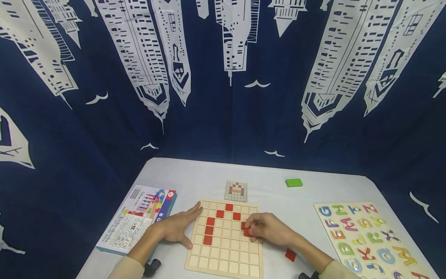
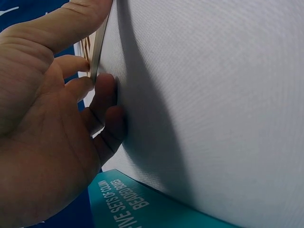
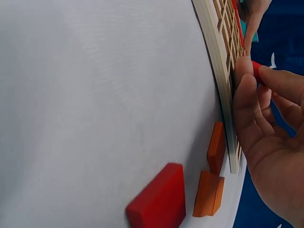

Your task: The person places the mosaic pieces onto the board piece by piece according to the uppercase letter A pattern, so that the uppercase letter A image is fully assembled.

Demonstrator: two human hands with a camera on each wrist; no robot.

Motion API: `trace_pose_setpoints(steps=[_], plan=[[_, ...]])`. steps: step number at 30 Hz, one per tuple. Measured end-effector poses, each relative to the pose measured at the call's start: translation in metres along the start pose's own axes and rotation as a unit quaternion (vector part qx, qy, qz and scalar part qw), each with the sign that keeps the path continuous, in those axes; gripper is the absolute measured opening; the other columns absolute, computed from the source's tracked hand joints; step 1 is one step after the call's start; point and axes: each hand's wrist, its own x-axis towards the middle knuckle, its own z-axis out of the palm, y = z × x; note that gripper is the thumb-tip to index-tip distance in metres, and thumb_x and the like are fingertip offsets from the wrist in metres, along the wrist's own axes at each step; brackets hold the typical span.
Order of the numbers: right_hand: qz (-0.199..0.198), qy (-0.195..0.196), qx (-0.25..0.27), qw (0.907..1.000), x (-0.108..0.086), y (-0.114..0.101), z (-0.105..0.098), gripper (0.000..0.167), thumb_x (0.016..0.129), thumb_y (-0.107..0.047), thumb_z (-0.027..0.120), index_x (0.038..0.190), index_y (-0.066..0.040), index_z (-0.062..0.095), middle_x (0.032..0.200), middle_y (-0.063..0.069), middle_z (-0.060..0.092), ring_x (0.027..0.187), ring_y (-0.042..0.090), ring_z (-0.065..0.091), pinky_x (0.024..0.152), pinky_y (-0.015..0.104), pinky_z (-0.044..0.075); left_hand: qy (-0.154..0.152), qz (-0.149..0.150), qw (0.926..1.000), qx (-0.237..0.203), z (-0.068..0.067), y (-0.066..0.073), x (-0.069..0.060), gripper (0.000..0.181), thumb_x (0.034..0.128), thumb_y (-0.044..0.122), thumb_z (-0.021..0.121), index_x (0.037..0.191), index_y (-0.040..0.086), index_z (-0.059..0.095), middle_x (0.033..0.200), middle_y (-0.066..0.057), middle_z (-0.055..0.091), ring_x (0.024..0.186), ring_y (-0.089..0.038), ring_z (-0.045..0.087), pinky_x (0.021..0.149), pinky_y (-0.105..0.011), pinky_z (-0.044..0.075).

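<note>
A wooden grid board (image 1: 224, 244) lies on the white table, with several red square tiles (image 1: 209, 230) set in its cells in an arch-like pattern. My right hand (image 1: 270, 228) pinches a red square tile (image 3: 256, 70) between thumb and fingers over the board's right side. At the board's left edge rests my left hand (image 1: 175, 226), thumb and fingers spread apart. Just beyond the board's far edge is a small pattern card (image 1: 236, 191) with a gridded figure on it. One loose red tile (image 1: 290, 254) lies right of the board, under my right forearm.
A printed box (image 1: 136, 217) lies at the left, beside my left forearm. At the right is an alphabet puzzle board (image 1: 352, 221) with colored letters. A green block (image 1: 294, 183) sits farther back. Orange tiles (image 3: 216, 147) lie by the board's right edge.
</note>
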Motion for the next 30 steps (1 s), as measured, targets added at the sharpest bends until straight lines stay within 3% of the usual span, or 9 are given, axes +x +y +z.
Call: trace_pose_setpoints(steps=[15, 19, 23, 26, 30], plan=[[0.010, 0.029, -0.043, 0.9986, 0.0072, -0.0026, 0.0077, 0.012, 0.084, -0.013, 0.066, 0.096, -0.012, 0.066, 0.076, 0.005, 0.058, 0.059, 0.020, 0.064, 0.043, 0.027, 0.049, 0.002, -0.001, 1.0000, -0.006, -0.0005, 0.0012, -0.0011, 0.120, 0.0522, 0.053, 0.076, 0.149, 0.018, 0.015, 0.155, 0.002, -0.001, 0.136, -0.030, 0.020, 0.106, -0.051, 0.025], [-0.003, 0.038, -0.093, 0.9949, 0.0076, -0.0018, 0.0088, 0.010, 0.083, -0.015, 0.067, 0.092, -0.018, 0.067, 0.074, 0.000, 0.059, 0.062, 0.012, 0.060, 0.051, 0.024, 0.050, 0.003, 0.000, 1.0000, -0.006, -0.0001, 0.0015, -0.0011, 0.120, 0.0520, 0.053, 0.076, 0.149, 0.018, 0.015, 0.155, 0.002, -0.001, 0.136, -0.031, 0.021, 0.106, -0.052, 0.025], [-0.015, 0.037, -0.100, 0.9942, 0.0082, -0.0007, 0.0101, 0.010, 0.082, -0.015, 0.068, 0.091, -0.018, 0.067, 0.074, -0.001, 0.060, 0.063, 0.011, 0.059, 0.057, 0.025, 0.052, 0.004, 0.002, 1.0000, -0.004, 0.0000, 0.0014, -0.0008, 0.120, 0.0519, 0.052, 0.077, 0.149, 0.018, 0.015, 0.155, 0.002, -0.001, 0.136, -0.031, 0.021, 0.106, -0.051, 0.025], [-0.016, 0.033, -0.094, 0.9949, 0.0083, -0.0005, 0.0104, 0.009, 0.082, -0.015, 0.069, 0.090, -0.017, 0.067, 0.074, -0.001, 0.059, 0.060, 0.011, 0.060, 0.054, 0.025, 0.052, 0.004, 0.003, 1.0000, -0.001, -0.0004, 0.0013, -0.0003, 0.120, 0.0520, 0.051, 0.078, 0.149, 0.018, 0.015, 0.155, 0.002, -0.001, 0.136, -0.031, 0.021, 0.106, -0.051, 0.025], [-0.023, 0.038, -0.127, 0.9909, 0.0087, 0.0005, 0.0102, 0.009, 0.082, -0.016, 0.068, 0.090, -0.020, 0.067, 0.074, -0.005, 0.059, 0.064, 0.008, 0.056, 0.057, 0.022, 0.049, 0.004, 0.002, 1.0000, -0.002, -0.0006, 0.0017, -0.0003, 0.120, 0.0521, 0.050, 0.079, 0.149, 0.018, 0.015, 0.155, 0.001, 0.000, 0.136, -0.030, 0.020, 0.106, -0.051, 0.025]])
